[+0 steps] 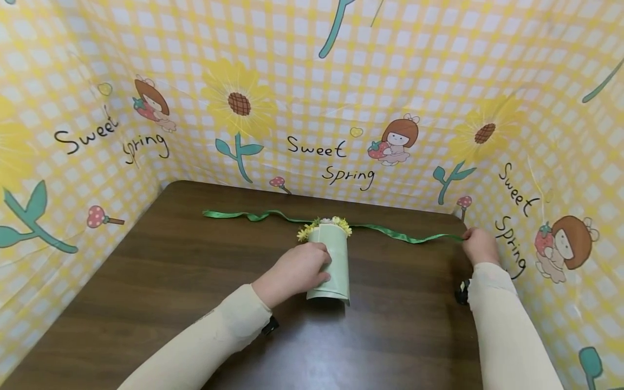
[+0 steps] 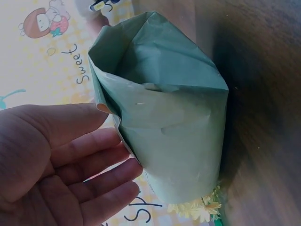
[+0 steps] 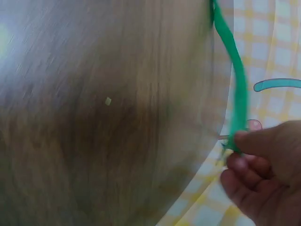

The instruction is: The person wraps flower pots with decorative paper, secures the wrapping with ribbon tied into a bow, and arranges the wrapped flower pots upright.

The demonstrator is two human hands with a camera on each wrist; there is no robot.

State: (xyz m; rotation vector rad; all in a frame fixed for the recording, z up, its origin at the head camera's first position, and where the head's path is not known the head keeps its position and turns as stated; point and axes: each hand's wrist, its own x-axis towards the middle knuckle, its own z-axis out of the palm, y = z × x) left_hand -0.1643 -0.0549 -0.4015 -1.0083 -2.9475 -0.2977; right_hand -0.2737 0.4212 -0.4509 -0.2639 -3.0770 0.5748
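A small bouquet wrapped in pale green paper (image 1: 336,265) lies on the table, its yellow flowers (image 1: 306,233) pointing away from me. My left hand (image 1: 297,272) rests on the wrapper's left side. In the left wrist view its fingers (image 2: 106,169) are fairly straight against the paper's edge, and the thumb touches a fold near the wide opening. A long green ribbon (image 1: 395,234) runs crosswise at the flower end, its middle hidden by the bouquet. At the far right my right hand (image 1: 480,246) pinches the ribbon's right end between thumb and fingers.
The dark brown wooden table (image 1: 161,281) has rounded corners. A yellow checked cloth (image 1: 312,97) with printed flowers hangs close round its back and sides. A tiny pale scrap (image 3: 108,100) lies on the wood in the right wrist view.
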